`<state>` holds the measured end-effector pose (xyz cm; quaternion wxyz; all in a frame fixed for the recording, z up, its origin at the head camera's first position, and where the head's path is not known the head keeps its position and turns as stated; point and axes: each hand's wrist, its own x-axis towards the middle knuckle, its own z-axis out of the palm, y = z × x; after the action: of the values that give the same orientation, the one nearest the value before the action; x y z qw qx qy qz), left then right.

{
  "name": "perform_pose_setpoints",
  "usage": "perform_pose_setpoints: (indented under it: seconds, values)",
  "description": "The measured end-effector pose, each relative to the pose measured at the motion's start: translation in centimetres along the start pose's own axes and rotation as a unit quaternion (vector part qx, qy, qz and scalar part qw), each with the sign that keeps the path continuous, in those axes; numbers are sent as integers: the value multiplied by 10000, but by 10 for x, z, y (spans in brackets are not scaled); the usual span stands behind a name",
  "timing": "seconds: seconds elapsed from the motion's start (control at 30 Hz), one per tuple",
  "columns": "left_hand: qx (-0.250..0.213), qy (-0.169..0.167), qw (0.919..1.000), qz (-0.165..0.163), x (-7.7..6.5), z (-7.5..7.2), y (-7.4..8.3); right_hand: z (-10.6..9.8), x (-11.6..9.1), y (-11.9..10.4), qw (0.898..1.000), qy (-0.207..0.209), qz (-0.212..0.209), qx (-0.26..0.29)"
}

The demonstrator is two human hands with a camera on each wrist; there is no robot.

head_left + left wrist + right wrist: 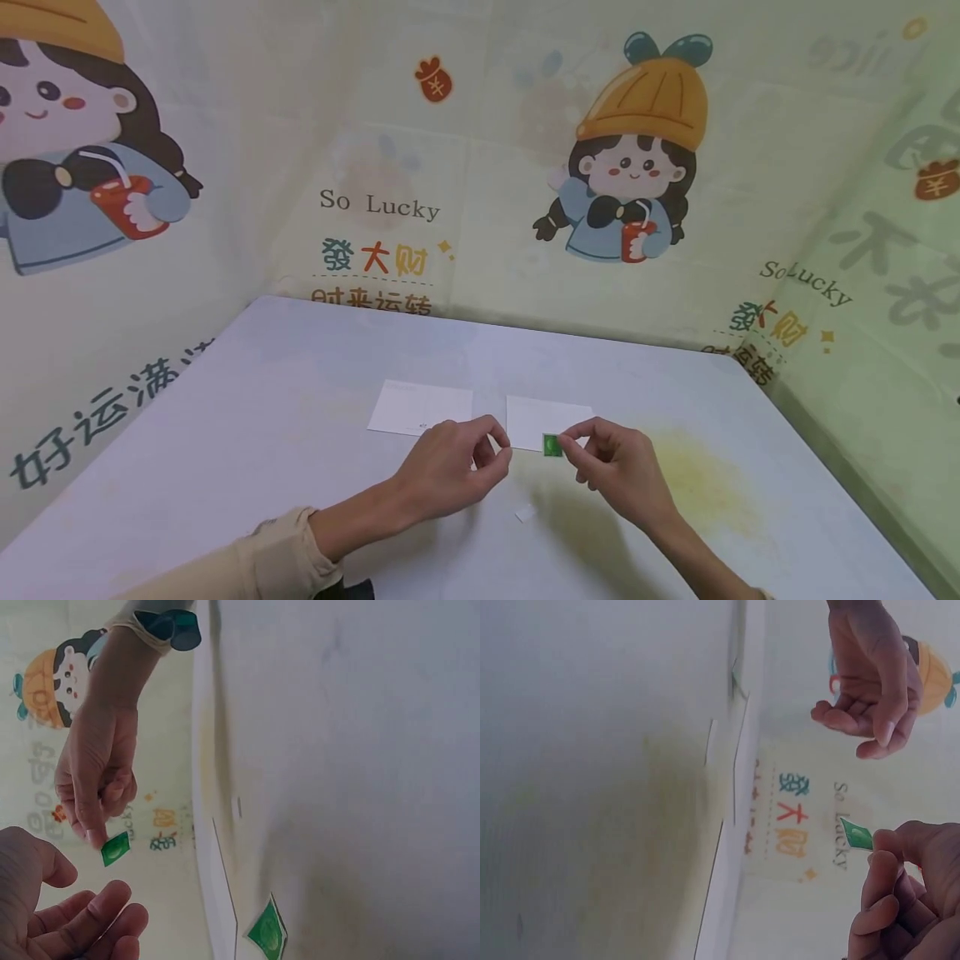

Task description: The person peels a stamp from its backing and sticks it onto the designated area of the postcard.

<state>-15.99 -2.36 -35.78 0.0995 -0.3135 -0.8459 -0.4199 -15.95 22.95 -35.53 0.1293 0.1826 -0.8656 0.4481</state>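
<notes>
My right hand pinches a small green stamp by its edge, thumb against index finger. In the head view the stamp overlaps the near edge of the right white card. Left of it, my left hand hovers with fingers loosely bent. A gap shows between its thumb and fingers in the left wrist view, with nothing held there. The left white card lies beyond this hand, which covers its near corner. A second green stamp lies low in the left wrist view.
A small white paper piece lies on the pale tabletop, nearer me than the hands. Printed cloth with cartoon figures and lettering hangs behind and along both sides. Yellowish staining marks the table at right.
</notes>
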Motion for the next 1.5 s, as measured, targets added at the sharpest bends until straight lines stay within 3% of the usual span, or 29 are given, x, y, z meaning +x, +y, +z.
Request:
perform_pose_setpoints:
  seconds: [0.2,0.57,0.83,1.0,1.5]
  values:
    - [342,-82,9993,-147,10,3,-7,-6,7,12,9993,54,381,42]
    - [490,-208,9972,-520,24,7,-18,-17,21,39,9951,117,955,-229]
    - [976,-411,9924,-619,29,10,-28,-24,29,53,9890,83,1409,-433]
    - [1107,-581,9887,-824,34,13,-32,-27,35,62,9863,29,1578,-473]
    - [1363,-974,9805,-1026,45,23,-38,-33,52,80,9746,-245,2042,-887]
